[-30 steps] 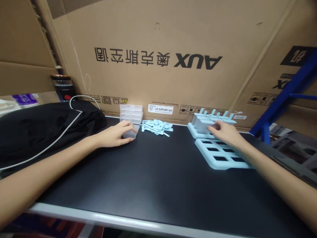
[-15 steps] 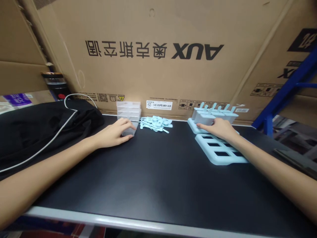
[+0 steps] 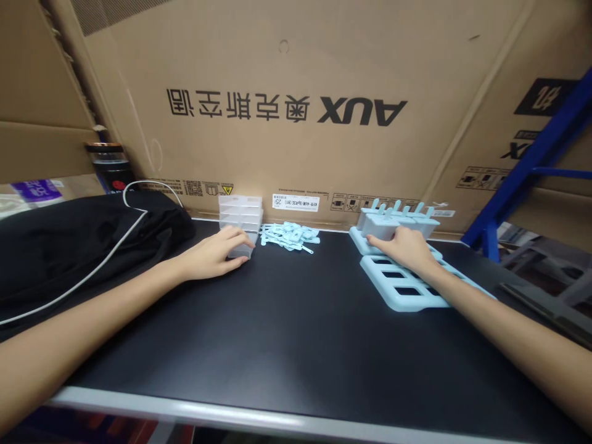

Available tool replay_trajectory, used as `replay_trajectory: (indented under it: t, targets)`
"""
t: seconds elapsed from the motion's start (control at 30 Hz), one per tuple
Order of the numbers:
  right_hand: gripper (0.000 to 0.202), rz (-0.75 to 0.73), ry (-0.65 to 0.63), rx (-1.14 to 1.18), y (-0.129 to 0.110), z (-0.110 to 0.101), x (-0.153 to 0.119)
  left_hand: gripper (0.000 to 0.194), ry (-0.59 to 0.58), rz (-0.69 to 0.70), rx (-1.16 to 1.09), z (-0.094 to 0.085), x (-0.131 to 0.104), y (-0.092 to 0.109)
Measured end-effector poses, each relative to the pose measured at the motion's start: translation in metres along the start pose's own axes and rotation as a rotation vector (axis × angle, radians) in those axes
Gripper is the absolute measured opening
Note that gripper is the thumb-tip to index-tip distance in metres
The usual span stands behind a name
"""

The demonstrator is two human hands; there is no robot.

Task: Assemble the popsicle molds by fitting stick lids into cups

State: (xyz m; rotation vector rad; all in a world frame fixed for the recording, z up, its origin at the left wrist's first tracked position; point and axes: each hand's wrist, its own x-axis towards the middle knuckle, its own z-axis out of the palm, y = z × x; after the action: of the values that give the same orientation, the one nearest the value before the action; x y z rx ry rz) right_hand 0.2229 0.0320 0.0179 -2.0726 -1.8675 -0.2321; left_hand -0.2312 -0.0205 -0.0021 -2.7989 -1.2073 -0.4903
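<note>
My left hand (image 3: 217, 251) curls its fingers and thumb around the nearest of several clear plastic mould cups (image 3: 240, 217), which stand in a row at the back of the table. Right of them lies a loose pile of light-blue sticks (image 3: 291, 235). My right hand (image 3: 411, 248) grips the front ice pop mould (image 3: 382, 227), a cup with a blue lid and upright stick. More lidded moulds (image 3: 419, 223) stand behind it on a light-blue base (image 3: 363, 242). Below my right wrist a light-blue rack (image 3: 407, 306) with rectangular openings lies flat; my forearm covers part of it.
A large cardboard box (image 3: 287, 148) rises along the back of the black table (image 3: 277, 345). Black cloth (image 3: 92, 240) with a white cable (image 3: 111, 256) lies at left, before a dark bottle (image 3: 111, 169). A blue metal post (image 3: 531, 163) stands at right.
The camera view has shifted slightly. My right hand and the front mould have moved a little back and left, closer to the other moulds. My left hand stays at the clear cups.
</note>
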Motion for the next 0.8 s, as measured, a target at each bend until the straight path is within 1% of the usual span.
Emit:
replay_trajectory:
  t: [0.13, 0.27, 0.37, 0.43, 0.5, 0.57, 0.63, 0.7, 0.8]
  targets:
    - [0.061, -0.007, 0.031, 0.027, -0.002, -0.003, -0.002, 0.026, 0.013, 0.009, 0.009, -0.001, 0.0, 0.001]
    - [0.054, -0.02, 0.046, 0.087, -0.002, -0.015, -0.006, 0.026, 0.007, -0.001, 0.022, -0.002, -0.001, 0.004]
    - [0.042, -0.129, 0.037, 0.136, -0.004, -0.028, -0.009, 0.027, 0.001, -0.027, 0.024, -0.002, -0.001, 0.006]
    - [0.029, -0.274, 0.08, 0.15, -0.011, -0.035, -0.009, 0.028, 0.001, -0.048, 0.02, -0.002, -0.001, 0.007]
    - [0.021, -0.416, 0.115, 0.119, -0.025, -0.041, -0.008, 0.028, 0.002, -0.066, 0.012, 0.0, -0.001, 0.006]
    - [0.023, -0.483, 0.086, 0.047, -0.044, -0.043, -0.007, 0.027, 0.003, -0.071, 0.002, 0.001, -0.001, 0.005]
    - [0.031, -0.508, 0.008, -0.048, -0.066, -0.042, -0.004, 0.026, 0.005, -0.071, -0.008, 0.001, -0.001, 0.004]
    - [0.041, -0.537, -0.099, -0.15, -0.087, -0.039, 0.0, 0.024, 0.004, -0.07, -0.019, 0.002, -0.002, 0.004]
    - [0.055, -0.564, -0.24, -0.267, -0.114, -0.031, 0.007, 0.024, 0.008, -0.065, -0.035, 0.002, -0.002, 0.002]
